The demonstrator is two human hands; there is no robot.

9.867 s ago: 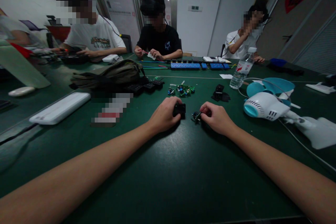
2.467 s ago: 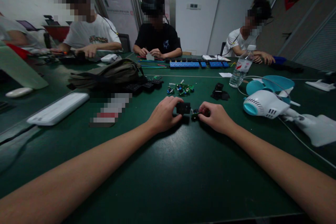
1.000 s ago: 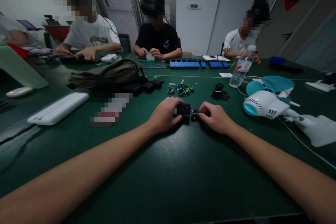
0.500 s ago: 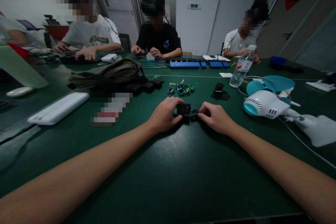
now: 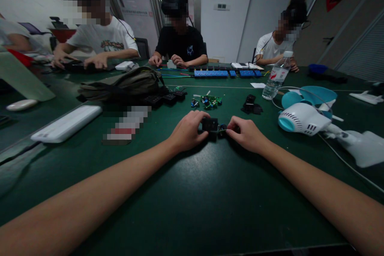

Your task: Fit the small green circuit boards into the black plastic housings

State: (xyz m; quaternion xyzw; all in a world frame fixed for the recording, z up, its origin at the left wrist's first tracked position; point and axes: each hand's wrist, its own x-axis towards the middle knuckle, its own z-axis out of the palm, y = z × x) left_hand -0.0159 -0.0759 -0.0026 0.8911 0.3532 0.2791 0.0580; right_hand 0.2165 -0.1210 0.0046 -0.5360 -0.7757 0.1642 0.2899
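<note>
My left hand [image 5: 189,131] grips a small black plastic housing [image 5: 211,125] between thumb and fingers, just above the green table. At the housing's right side is a small circuit board [image 5: 222,129] with dark round parts on it. My right hand [image 5: 246,133] pinches the board's right edge with thumb and forefinger. Whether the board sits partly inside the housing I cannot tell. Beyond my hands lies a pile of small green circuit boards [image 5: 211,101] with blue parts. Several black plastic pieces [image 5: 251,105] lie to its right.
On the left are a dark bag [image 5: 123,86], black housings [image 5: 169,99] and a white power bank-like box [image 5: 69,123]. To the right stand a water bottle [image 5: 276,76] and a white and teal fan [image 5: 306,118]. Blue strips [image 5: 211,73] lie further back, where several people sit working.
My hands, the black housing and the circuit board stay almost in place. At the far left, a co-worker's hands have shifted slightly to the left.
</note>
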